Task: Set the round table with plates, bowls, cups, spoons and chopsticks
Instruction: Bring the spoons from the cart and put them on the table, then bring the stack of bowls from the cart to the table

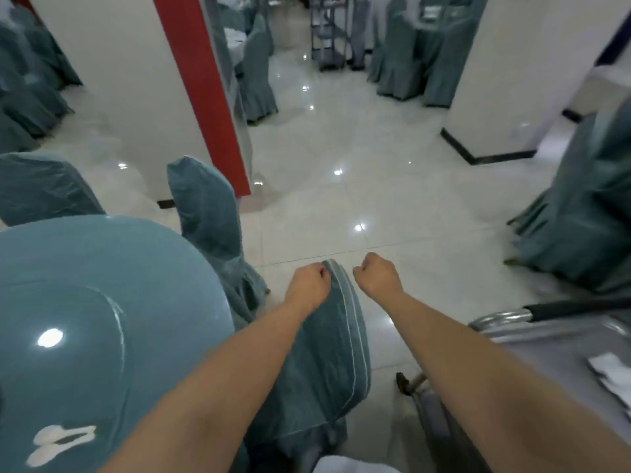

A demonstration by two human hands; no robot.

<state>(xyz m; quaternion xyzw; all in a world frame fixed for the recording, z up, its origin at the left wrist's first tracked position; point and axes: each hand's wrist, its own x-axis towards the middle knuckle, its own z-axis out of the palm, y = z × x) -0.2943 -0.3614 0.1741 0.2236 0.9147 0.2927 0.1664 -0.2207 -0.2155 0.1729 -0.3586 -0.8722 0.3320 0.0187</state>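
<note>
Both hands are being held fisted: the left hand (309,281) touching a chair (336,353) top, the right hand (377,273) beside it, gripping nothing. Nearby, the tabletop (102,268) is being lit by glare.

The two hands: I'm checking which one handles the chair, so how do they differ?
The left hand touches the top edge of the teal fabric-covered chair; the right hand hangs apart over the glossy tiled floor. Both are curled into loose fists.
</note>
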